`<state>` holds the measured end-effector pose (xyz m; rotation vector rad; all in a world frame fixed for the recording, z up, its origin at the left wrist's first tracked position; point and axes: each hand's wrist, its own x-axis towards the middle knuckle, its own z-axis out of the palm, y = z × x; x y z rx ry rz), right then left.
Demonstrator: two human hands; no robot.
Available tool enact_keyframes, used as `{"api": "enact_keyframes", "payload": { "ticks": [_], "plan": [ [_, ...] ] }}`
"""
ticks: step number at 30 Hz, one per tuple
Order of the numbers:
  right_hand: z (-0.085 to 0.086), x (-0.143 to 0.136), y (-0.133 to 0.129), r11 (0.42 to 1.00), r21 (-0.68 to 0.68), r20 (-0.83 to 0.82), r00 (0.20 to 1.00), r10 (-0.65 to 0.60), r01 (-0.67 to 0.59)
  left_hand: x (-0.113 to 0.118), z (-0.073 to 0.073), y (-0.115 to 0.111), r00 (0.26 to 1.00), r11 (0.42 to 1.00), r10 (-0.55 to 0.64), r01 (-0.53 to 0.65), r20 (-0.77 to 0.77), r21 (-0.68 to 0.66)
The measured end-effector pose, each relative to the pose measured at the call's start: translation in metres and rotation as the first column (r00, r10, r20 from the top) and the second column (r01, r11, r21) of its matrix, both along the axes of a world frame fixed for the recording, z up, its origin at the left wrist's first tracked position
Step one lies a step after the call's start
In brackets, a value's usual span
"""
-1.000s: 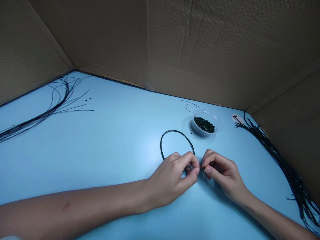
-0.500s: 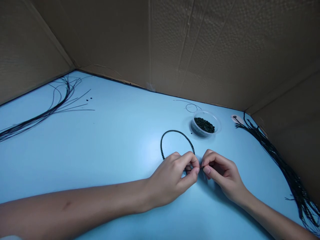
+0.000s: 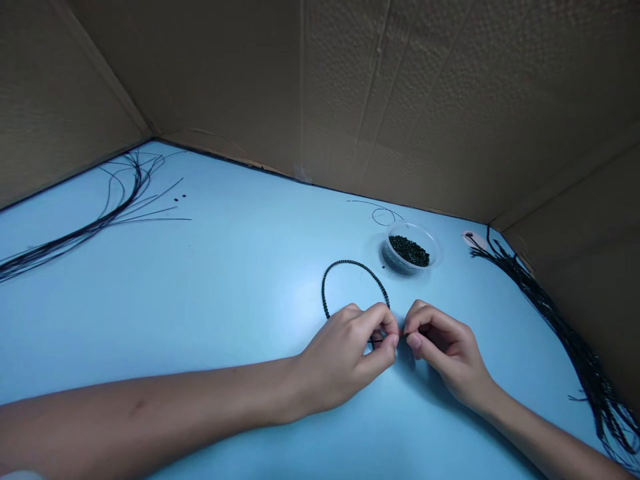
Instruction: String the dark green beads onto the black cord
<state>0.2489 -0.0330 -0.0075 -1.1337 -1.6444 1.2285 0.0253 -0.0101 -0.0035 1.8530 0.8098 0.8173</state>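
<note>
A beaded string [image 3: 354, 262] of small dark beads curves in a loop on the table, both its visible ends running under my left hand [image 3: 345, 360]. Thumb and forefinger of that hand pinch the dark cord near its tip. Just to the right, my right hand [image 3: 445, 353] is closed in a pinch, its fingertips almost touching the left ones. Something tiny and dark, perhaps a bead on the cord, shows between the right fingertips; it is too small to make out. Beyond the hands stands a clear round tub [image 3: 411, 249] of dark beads.
Loose black cords [image 3: 95, 223] lie in a bundle at the left. A thin coiled thread [image 3: 383, 216] rests behind the tub. Along the right edge are many finished beaded strands [image 3: 555, 313] beside a pale round tag [image 3: 474, 240]. Cardboard walls [image 3: 310, 87] enclose the blue table.
Both hands keep almost the same place and pinch. The view has shifted very slightly.
</note>
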Motion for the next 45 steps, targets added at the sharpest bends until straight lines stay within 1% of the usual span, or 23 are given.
{"api": "enact_keyframes", "payload": {
  "ticks": [10,29,45],
  "plan": [
    [0.0022,-0.0025,-0.0001,1.000,0.007,-0.012,1.000,-0.014,0.014,-0.0005,0.0013,0.0000,1.000,1.000,-0.003,0.003,-0.003,0.002],
    [-0.0002,-0.0011,-0.0002,1.000,-0.003,-0.028,1.000,-0.010,0.010,-0.0006,0.0009,0.0001,1.000,1.000,-0.002,0.002,-0.001,0.013],
    [-0.0020,0.0002,-0.0009,1.000,-0.018,-0.037,0.999,0.012,-0.013,-0.0013,0.0010,-0.0007,1.000,1.000,-0.003,0.003,0.009,-0.003]
  ]
}}
